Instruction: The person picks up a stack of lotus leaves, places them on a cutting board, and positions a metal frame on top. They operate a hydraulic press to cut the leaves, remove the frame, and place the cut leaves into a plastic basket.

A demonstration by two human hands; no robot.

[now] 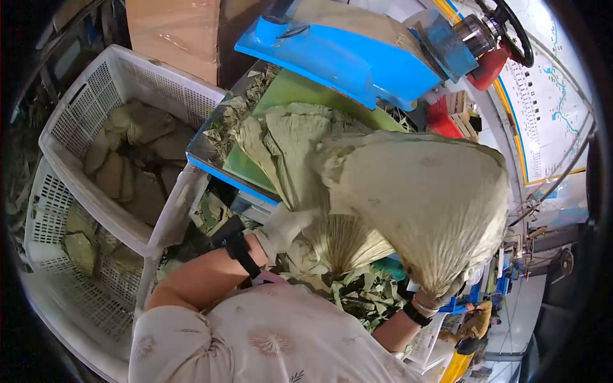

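Observation:
My right hand [440, 295], in a glove, is closed around the narrow base of a large fan-shaped bundle of dried leaves [421, 191], which it holds up. My left hand [287, 231], in a pale glove, is beside the leaf bundles at the machine's front; its fingers are blurred and partly hidden. Another pleated leaf bundle [345, 242] hangs below and behind the held one, close to the left hand. More broad leaves [287, 150] lie on the green board [249, 167] under the blue machine [332, 64]. Each wrist wears a black band.
White plastic crates [102, 210] with cut leaf bundles stand at the left, near a cardboard box [172, 38]. Leaf scraps [367, 293] are heaped under the bundles, before my torso. Beyond the blue machine is a wall chart [552, 89]. Another person [477, 322] is at the far right.

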